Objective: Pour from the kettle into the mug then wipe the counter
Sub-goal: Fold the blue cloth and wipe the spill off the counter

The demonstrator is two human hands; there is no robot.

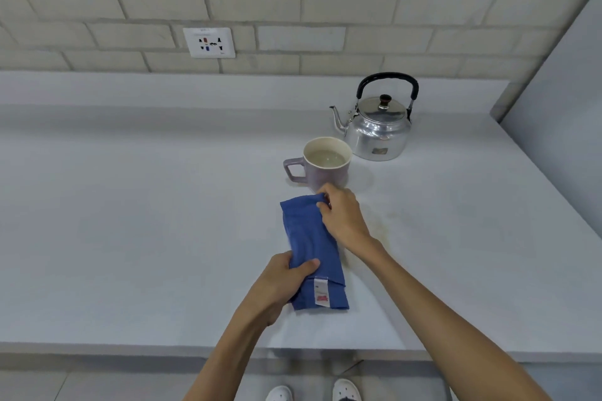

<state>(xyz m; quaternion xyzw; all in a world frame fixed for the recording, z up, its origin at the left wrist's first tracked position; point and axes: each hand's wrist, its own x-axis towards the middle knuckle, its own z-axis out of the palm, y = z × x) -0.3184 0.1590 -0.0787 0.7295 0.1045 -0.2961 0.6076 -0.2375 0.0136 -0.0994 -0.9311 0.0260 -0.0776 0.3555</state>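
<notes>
A folded blue cloth (pixel 309 238) with a white and red label lies lengthwise on the pale grey counter (pixel 130 221). My left hand (pixel 286 280) grips its near end, thumb on top. My right hand (pixel 342 212) pinches its far corner, just in front of the mug. The lilac mug (pixel 325 166) stands upright with liquid inside, handle pointing left. Behind it to the right sits a shiny metal kettle (pixel 378 130) with a black handle, lid on, spout pointing left.
A faint yellowish stain (pixel 386 225) marks the counter right of the cloth. A wall socket (pixel 209 42) is set in the brick wall behind. A grey side panel (pixel 560 107) bounds the counter on the right. The counter's front edge runs near my feet.
</notes>
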